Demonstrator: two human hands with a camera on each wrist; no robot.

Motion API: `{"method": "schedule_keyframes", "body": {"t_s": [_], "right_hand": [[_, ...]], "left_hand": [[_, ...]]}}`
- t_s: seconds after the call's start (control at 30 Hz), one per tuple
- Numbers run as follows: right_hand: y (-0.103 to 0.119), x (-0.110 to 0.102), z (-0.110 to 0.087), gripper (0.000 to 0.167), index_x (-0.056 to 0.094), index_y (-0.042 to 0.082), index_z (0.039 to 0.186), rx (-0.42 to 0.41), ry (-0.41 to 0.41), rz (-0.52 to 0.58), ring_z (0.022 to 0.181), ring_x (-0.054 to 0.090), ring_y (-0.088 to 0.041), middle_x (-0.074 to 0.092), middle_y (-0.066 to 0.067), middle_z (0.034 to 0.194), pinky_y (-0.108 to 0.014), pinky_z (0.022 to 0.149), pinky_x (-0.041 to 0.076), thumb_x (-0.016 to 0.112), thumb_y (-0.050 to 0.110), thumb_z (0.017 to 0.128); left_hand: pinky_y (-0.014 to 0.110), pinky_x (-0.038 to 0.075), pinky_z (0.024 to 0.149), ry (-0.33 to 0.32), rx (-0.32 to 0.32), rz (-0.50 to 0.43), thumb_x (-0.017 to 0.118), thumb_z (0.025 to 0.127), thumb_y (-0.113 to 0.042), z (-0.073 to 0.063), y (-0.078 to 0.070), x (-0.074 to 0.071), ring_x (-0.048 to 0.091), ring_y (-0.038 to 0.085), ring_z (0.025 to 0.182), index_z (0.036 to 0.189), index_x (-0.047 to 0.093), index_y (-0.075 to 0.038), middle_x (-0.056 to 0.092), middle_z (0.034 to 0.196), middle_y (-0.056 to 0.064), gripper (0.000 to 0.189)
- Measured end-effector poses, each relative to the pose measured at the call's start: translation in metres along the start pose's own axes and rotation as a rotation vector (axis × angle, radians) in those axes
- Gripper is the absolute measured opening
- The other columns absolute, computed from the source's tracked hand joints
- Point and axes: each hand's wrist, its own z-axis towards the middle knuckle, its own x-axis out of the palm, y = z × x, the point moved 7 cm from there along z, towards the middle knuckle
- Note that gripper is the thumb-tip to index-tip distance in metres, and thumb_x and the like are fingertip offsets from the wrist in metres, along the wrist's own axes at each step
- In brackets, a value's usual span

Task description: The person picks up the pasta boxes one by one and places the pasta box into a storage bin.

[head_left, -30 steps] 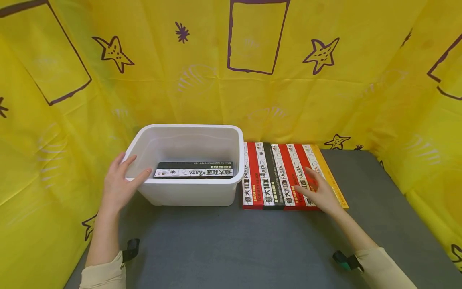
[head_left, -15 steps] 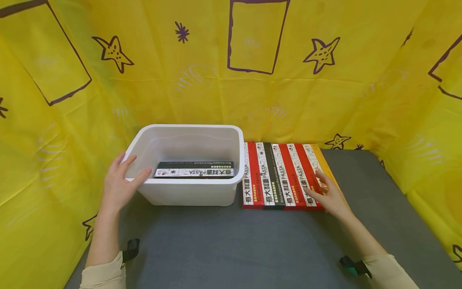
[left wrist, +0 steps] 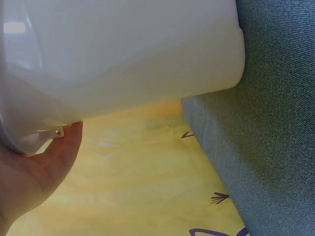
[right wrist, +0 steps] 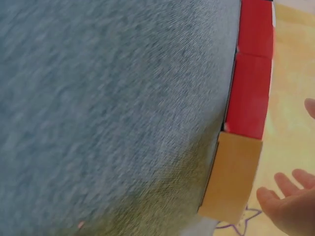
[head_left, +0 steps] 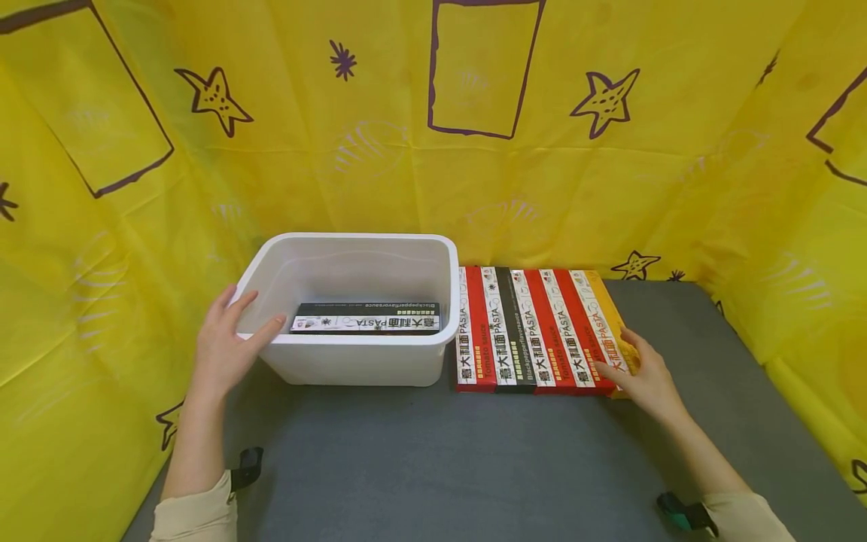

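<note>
My left hand (head_left: 226,342) grips the left rim of a white plastic bin (head_left: 352,366), thumb over the near corner. In the left wrist view, fingers (left wrist: 69,145) curl under the bin's lip. A black-and-white pasta box (head_left: 366,324) lies inside the bin. To the right, several pasta boxes lie side by side, red ones (head_left: 477,331) and a black one (head_left: 513,331) among them. My right hand (head_left: 650,380) is over the near end of the yellow pasta box (head_left: 605,301), thumb and fingers apart. In the right wrist view its fingers show above that box's end (right wrist: 231,177).
A grey cloth-covered table (head_left: 433,459) spreads out in front. Yellow patterned curtain (head_left: 379,173) encloses the back and both sides, close behind the bin and boxes. The bin's right wall stands right beside the leftmost red box.
My right hand has moved right and slightly toward me, from over the red boxes to the yellow box at the row's right end. The left hand stays on the bin.
</note>
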Motion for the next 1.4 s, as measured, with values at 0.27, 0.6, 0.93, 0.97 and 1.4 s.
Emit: {"method": "schedule_keyframes", "body": {"t_s": [0.27, 0.6, 0.93, 0.97, 1.4], "right_hand": [[-0.012, -0.004, -0.003, 0.095, 0.022, -0.01, 0.148, -0.028, 0.003, -0.034, 0.127, 0.027, -0.055, 0.033, -0.037, 0.142, -0.069, 0.096, 0.027, 0.075, 0.037, 0.084], [-0.029, 0.001, -0.007, 0.113, 0.008, -0.016, 0.147, -0.009, 0.075, -0.037, 0.124, 0.026, -0.057, 0.024, -0.043, 0.141, -0.069, 0.095, 0.026, 0.081, 0.032, 0.076], [-0.042, 0.008, -0.007, 0.117, 0.001, -0.019, 0.145, -0.007, 0.144, 0.016, 0.121, 0.032, -0.055, 0.024, -0.046, 0.138, -0.066, 0.096, 0.029, 0.083, 0.026, 0.075], [-0.044, 0.008, -0.007, 0.117, 0.001, -0.02, 0.145, -0.005, 0.149, 0.01, 0.121, 0.032, -0.055, 0.024, -0.046, 0.138, -0.067, 0.095, 0.029, 0.083, 0.027, 0.075], [-0.044, 0.009, -0.001, 0.088, 0.04, -0.012, 0.132, -0.106, 0.094, -0.074, 0.094, 0.054, -0.031, 0.058, -0.024, 0.112, -0.043, 0.074, 0.044, 0.087, 0.027, 0.069]], "left_hand": [[0.073, 0.021, 0.102, -0.001, 0.005, -0.002, 0.063, 0.09, -0.043, 0.001, 0.0, 0.0, 0.023, 0.051, 0.137, 0.143, 0.045, 0.0, 0.021, 0.157, 0.023, 0.071], [0.073, 0.022, 0.102, -0.001, 0.001, -0.003, 0.063, 0.09, -0.043, 0.001, 0.001, 0.001, 0.023, 0.051, 0.137, 0.144, 0.045, -0.001, 0.021, 0.157, 0.023, 0.071], [0.07, 0.02, 0.105, -0.017, 0.01, -0.015, 0.064, 0.091, -0.041, 0.0, 0.0, -0.001, 0.023, 0.051, 0.138, 0.142, 0.046, 0.002, 0.022, 0.156, 0.024, 0.069], [0.07, 0.02, 0.105, -0.018, 0.01, -0.015, 0.064, 0.09, -0.041, 0.0, 0.0, -0.001, 0.023, 0.051, 0.138, 0.141, 0.047, 0.002, 0.022, 0.156, 0.024, 0.069], [0.071, 0.02, 0.105, -0.016, 0.004, -0.018, 0.063, 0.091, -0.041, -0.002, 0.001, -0.001, 0.023, 0.051, 0.138, 0.141, 0.046, 0.002, 0.022, 0.156, 0.023, 0.068]]}}
